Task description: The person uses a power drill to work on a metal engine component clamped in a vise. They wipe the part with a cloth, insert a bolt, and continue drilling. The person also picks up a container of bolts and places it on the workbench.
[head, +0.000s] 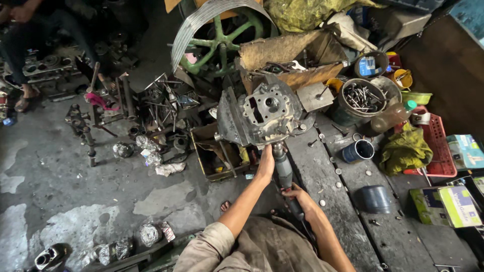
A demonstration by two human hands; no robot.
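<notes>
Both hands wrapped tight: left hand [265, 163] and right hand [294, 194] gripping power tool [285, 171]; a kick against engine head [267, 108] could twist it loose.

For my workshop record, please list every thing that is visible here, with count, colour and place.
grey metal engine head: one, grey, centre, on the bench edge
grey cylindrical power tool: one, grey, below the engine head
green spoked wheel: one, green, top centre
round tin of bolts: one, grey, right of centre
dark blue cup: one, blue, on the bench
red plastic basket: one, red, far right
left hand: one, on the tool's front
right hand: one, on the tool's rear
</notes>
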